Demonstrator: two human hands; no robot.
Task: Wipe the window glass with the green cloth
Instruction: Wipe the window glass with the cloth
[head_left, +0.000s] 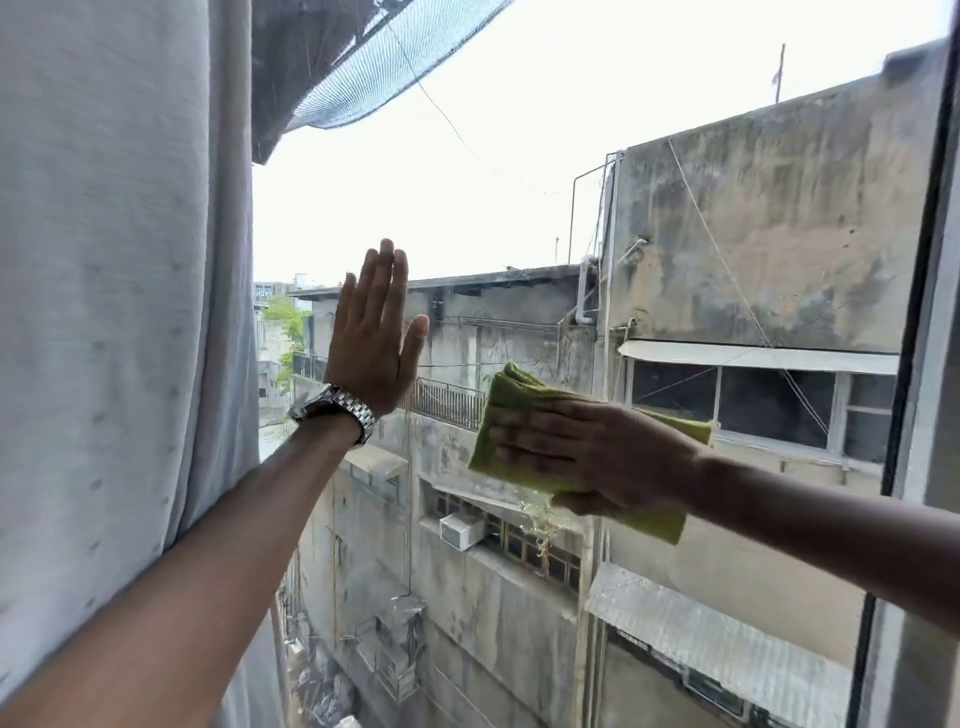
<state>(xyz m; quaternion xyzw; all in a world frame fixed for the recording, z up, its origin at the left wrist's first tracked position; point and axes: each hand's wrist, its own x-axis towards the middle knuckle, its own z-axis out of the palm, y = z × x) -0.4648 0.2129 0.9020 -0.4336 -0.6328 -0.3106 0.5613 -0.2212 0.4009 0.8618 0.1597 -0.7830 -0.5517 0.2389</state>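
Now the right hand (597, 457) is pressing the folded green cloth (511, 415) flat against the clear window glass (493, 182), fingers spread over it and thumb tucking under its lower edge. The left hand (371, 338) (steel-link wristwatch (335, 410) showing) is resting open-palmed, fingers straight, beside the pale grey curtain (124, 286).

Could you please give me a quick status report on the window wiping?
Left hand open, flat, fingers up. Right hand pressing green cloth to window glass. Curtain covers left edge of pane.
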